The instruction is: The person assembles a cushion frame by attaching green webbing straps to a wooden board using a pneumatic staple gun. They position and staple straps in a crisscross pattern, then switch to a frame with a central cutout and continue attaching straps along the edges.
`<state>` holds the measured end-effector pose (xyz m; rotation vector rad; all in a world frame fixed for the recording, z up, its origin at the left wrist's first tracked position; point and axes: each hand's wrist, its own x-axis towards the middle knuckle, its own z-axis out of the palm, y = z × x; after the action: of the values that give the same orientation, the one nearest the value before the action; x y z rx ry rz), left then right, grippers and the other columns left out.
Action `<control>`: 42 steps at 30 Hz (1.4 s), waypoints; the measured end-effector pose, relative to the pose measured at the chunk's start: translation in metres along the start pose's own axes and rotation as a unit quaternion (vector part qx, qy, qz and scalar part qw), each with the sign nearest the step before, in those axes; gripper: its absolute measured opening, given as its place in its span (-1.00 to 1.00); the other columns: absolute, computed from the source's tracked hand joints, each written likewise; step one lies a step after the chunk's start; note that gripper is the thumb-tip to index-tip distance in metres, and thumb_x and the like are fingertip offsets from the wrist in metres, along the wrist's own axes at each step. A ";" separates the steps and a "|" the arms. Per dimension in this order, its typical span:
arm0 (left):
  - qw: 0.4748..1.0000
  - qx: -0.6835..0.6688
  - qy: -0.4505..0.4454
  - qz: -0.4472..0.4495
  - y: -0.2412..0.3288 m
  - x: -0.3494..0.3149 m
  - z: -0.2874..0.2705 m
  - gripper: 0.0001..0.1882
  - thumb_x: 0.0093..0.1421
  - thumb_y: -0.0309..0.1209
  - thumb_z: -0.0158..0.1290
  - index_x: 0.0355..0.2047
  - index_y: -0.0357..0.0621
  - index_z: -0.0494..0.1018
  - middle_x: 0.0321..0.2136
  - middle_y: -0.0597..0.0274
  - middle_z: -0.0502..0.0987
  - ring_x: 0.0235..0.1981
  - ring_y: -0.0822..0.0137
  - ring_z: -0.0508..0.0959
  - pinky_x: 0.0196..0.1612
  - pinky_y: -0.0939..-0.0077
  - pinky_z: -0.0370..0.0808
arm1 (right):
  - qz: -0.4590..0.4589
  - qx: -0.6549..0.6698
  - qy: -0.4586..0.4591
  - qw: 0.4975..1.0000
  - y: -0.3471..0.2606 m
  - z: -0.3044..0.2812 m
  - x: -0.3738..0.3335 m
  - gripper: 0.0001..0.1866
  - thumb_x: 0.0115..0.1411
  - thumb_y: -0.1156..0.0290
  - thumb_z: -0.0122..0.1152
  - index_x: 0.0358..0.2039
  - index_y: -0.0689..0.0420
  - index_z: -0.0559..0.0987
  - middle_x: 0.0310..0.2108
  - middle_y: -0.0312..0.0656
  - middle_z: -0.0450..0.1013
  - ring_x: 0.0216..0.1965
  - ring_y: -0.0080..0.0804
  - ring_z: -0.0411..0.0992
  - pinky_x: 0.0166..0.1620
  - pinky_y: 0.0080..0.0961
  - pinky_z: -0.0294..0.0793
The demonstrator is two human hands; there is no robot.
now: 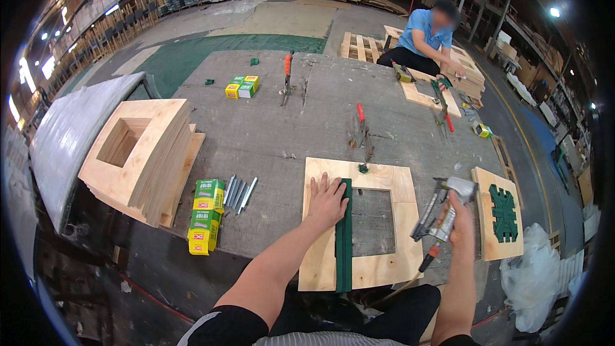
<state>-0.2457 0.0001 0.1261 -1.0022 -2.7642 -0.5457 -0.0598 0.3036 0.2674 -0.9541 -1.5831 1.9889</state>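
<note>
A light plywood frame [307,243] with a rectangular opening lies flat before me on the worktable. Along its left side runs a folded dark green webbing strip [344,250], which partly overlaps the opening. My left hand [328,200] rests flat across the frame and the strip's upper part, fingers spread. Off the frame's right side, my right hand [460,218] grips an air staple gun [460,187], its hose trailing down toward my lap. Just beyond the frame's far edge stands a red-handled clamp [361,129], with a bit of green at its tip touching the board.
On the left are stacked plywood frames [138,173], staple boxes [204,224] and loose staple strips [239,193]. A board with woven green webbing [503,213] lies at right. Farther off are another upright clamp [287,77], more staple boxes [241,87] and a co-worker [423,38] handling a frame.
</note>
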 end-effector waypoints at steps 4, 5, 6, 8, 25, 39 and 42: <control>1.000 -0.018 -0.001 0.002 0.001 0.002 0.000 -0.42 0.38 -0.06 0.03 0.33 0.00 0.39 0.39 0.17 0.27 0.50 -0.18 0.04 0.48 -0.40 -0.17 | 0.050 -0.070 -0.075 0.993 0.023 0.074 0.010 -0.66 0.26 0.23 0.43 -0.11 0.12 0.52 -0.46 -0.29 0.47 -0.66 -0.45 0.42 -0.61 -0.39 0.47; 1.000 -0.020 0.000 0.001 -0.001 0.002 0.000 -0.42 0.37 -0.06 0.03 0.32 0.00 0.40 0.39 0.17 0.28 0.50 -0.19 0.04 0.48 -0.41 -0.17 | 0.053 -0.087 -0.114 0.988 0.033 0.095 0.011 -0.63 0.24 0.24 0.46 -0.09 0.15 0.54 -0.44 -0.26 0.48 -0.64 -0.46 0.44 -0.61 -0.40 0.47; 1.000 -0.019 0.000 -0.001 -0.004 0.000 0.000 -0.42 0.37 -0.06 0.04 0.33 0.00 0.40 0.39 0.17 0.28 0.50 -0.19 0.04 0.47 -0.42 -0.17 | 0.056 -0.102 -0.131 0.985 0.043 0.118 0.009 -0.64 0.24 0.26 0.45 -0.08 0.15 0.54 -0.43 -0.26 0.49 -0.63 -0.46 0.44 -0.61 -0.41 0.47; 1.000 -0.018 0.001 -0.001 -0.006 0.000 0.000 -0.41 0.35 -0.05 0.05 0.33 0.01 0.41 0.39 0.17 0.27 0.50 -0.19 0.05 0.47 -0.43 -0.17 | 0.067 -0.134 -0.154 0.977 0.056 0.158 0.007 -0.65 0.24 0.29 0.44 -0.06 0.15 0.55 -0.39 -0.25 0.51 -0.62 -0.45 0.45 -0.61 -0.42 0.46; 0.999 -0.040 -0.027 -0.011 -0.011 0.001 0.000 -0.37 0.33 -0.07 0.09 0.35 0.02 0.38 0.40 0.17 0.26 0.51 -0.19 0.02 0.47 -0.44 -0.18 | 0.065 -0.263 -0.165 0.948 0.092 0.224 0.022 -0.73 0.30 0.32 0.36 -0.09 0.12 0.51 -0.39 -0.26 0.50 -0.65 -0.49 0.41 -0.62 -0.42 0.41; 0.997 -0.068 0.006 -0.035 -0.013 0.000 0.003 -0.46 0.29 -0.10 0.14 0.25 0.07 0.50 0.35 0.07 0.31 0.48 -0.19 0.07 0.46 -0.43 -0.12 | 0.056 -0.245 -0.184 0.950 0.090 0.227 0.016 -0.82 0.35 0.30 0.31 -0.16 0.09 0.55 -0.46 -0.32 0.48 -0.64 -0.54 0.37 -0.62 -0.46 0.39; 0.995 -0.086 0.023 -0.042 -0.015 0.002 0.005 -0.54 0.27 -0.14 0.17 0.16 0.11 0.58 0.32 0.05 0.34 0.45 -0.20 0.12 0.46 -0.41 -0.10 | 0.063 -0.246 -0.194 0.948 0.089 0.230 0.016 -0.78 0.33 0.31 0.35 -0.14 0.10 0.53 -0.46 -0.31 0.48 -0.65 -0.52 0.38 -0.63 -0.45 0.39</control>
<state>-0.2564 -0.0073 0.1179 -0.8951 -2.7667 -0.8206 -0.2319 0.1374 0.2046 -0.8861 -2.3708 1.9917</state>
